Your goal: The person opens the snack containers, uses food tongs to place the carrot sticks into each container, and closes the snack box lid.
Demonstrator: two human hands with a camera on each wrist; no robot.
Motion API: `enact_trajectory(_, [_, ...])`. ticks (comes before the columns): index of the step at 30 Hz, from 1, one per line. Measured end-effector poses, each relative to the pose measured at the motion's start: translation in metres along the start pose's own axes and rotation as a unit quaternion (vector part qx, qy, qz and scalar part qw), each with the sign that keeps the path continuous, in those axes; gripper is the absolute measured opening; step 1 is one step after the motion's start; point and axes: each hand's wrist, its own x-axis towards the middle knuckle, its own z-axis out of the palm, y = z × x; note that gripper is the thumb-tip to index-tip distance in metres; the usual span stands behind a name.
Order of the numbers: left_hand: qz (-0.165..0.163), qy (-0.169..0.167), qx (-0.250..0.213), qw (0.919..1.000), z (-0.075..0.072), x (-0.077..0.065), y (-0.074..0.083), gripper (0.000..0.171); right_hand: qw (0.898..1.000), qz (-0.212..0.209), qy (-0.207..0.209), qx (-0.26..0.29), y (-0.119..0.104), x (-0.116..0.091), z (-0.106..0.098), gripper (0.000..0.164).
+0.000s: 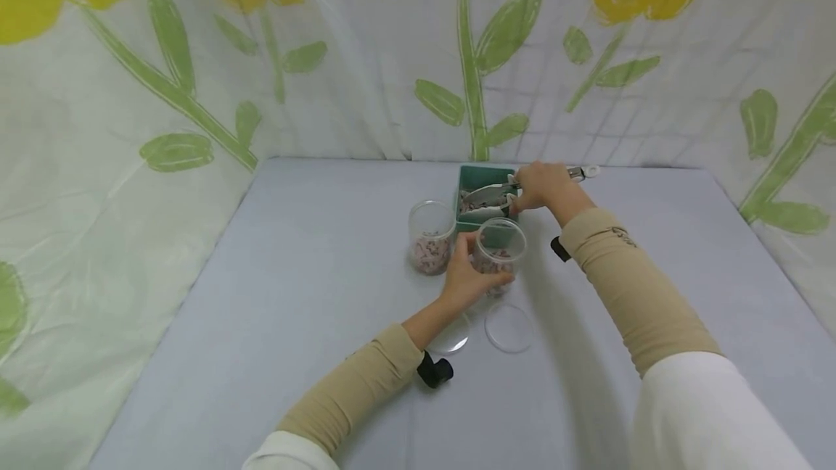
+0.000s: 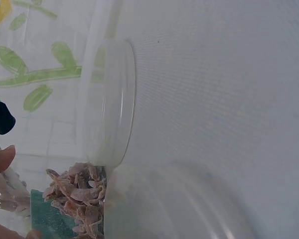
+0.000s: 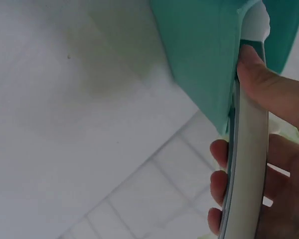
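Note:
My left hand (image 1: 466, 281) grips a clear plastic jar (image 1: 501, 241) with small pinkish-brown pieces in its lower part. The jar stands open-topped in front of a green box (image 1: 461, 198). In my right hand (image 1: 543, 183) is a pair of tongs (image 3: 249, 164) with pale, scoop-like ends. The thumb lies along one arm and the fingers curl round the other side. Both tong ends reach into the box, over pieces like those in the jar. Just left of the held jar stands a second clear jar (image 1: 431, 252), partly filled with pinkish-brown pieces (image 2: 79, 196).
Two clear round lids lie nearer to me on the pale table (image 1: 313, 274): one lid (image 1: 509, 328) in front of the held jar, another lid (image 1: 452, 336) partly under my left forearm. Behind the box hangs a flower-printed curtain (image 1: 366, 93).

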Motion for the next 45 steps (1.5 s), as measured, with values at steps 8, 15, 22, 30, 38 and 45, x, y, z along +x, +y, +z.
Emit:
enact_trajectory(8, [0.005, -0.002, -0.006, 1.0000, 0.001, 0.000, 0.002, 0.073, 0.999, -0.009, 0.039, -0.023, -0.001, -0.004, 0.005, 0.036])
enact_trajectory(15, [0.010, -0.011, 0.006, 0.9999, 0.003, 0.005, 0.003, 0.072, 0.996, -0.027, 0.070, -0.047, 0.004, -0.011, 0.009, 0.038])
enact_trajectory(22, [0.007, -0.015, 0.004, 0.9999, 0.004, 0.006, 0.001, 0.072, 0.997, -0.023, 0.077, 0.006, 0.018, -0.025, 0.012, 0.041])
enact_trajectory(30, [-0.003, -0.010, 0.009, 0.9999, 0.002, 0.004, 0.003, 0.073, 0.992, -0.006, 0.091, 0.091, 0.033, -0.052, 0.002, 0.055])
enact_trajectory(38, [-0.015, -0.001, 0.015, 0.9998, 0.002, 0.005, 0.001, 0.074, 0.978, 0.008, 0.133, 0.161, 0.041, -0.076, -0.007, 0.043])
enact_trajectory(45, [-0.030, 0.016, 0.016, 0.9993, 0.003, 0.006, 0.003, 0.074, 0.955, 0.011, 0.149, 0.257, 0.042, -0.111, -0.015, 0.057])
